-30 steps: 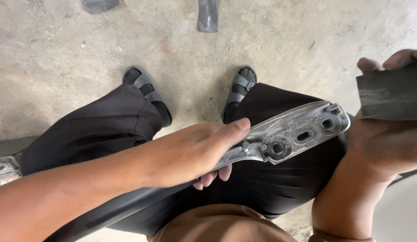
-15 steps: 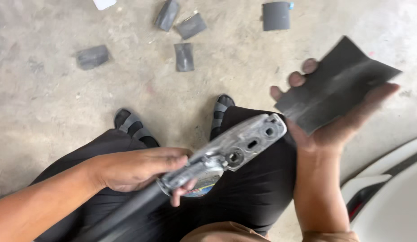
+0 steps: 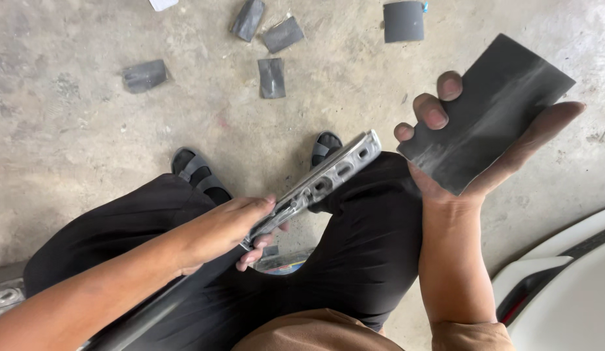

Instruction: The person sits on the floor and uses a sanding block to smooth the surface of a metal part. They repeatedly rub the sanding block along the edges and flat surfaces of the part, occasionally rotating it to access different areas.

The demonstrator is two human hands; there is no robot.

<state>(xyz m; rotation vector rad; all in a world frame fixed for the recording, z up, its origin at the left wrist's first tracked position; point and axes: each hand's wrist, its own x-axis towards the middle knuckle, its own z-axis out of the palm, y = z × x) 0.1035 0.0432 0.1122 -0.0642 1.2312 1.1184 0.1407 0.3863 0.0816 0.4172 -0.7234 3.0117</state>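
Bare concrete floor point(image 3: 107, 130) fills the view, stained and dusty, with 5 grey scraps of used sandpaper point(image 3: 272, 77) scattered toward its far edge. A person sits low over it, black trousers and dark sandals point(image 3: 197, 170) showing below.

The left hand point(image 3: 224, 227) is closed around a long metal part point(image 3: 328, 175), gripping it near the middle, thumb on top and fingers curled beneath. The part slants up across the lap, its pale, slotted end free in the air between the knees, its darker length running back down under the forearm. It looks rigid and fairly heavy for its width, with hard edges and holes at the end; a grip around the plain shaft, as now, seems safer than one at the slotted tip.

The right hand point(image 3: 471, 149) is held open, palm up, with a dark sheet of sandpaper point(image 3: 487, 110) lying across it, fingertips curled over the near left edge, thumb stretched along the right. The sheet looks thin, light and flexible, rough on its face, and would fold or wrap easily.

A white panel point(image 3: 562, 286) with a dark trim sits at the lower right corner of the floor. A coloured object lies half hidden under the legs; what it is cannot be told.
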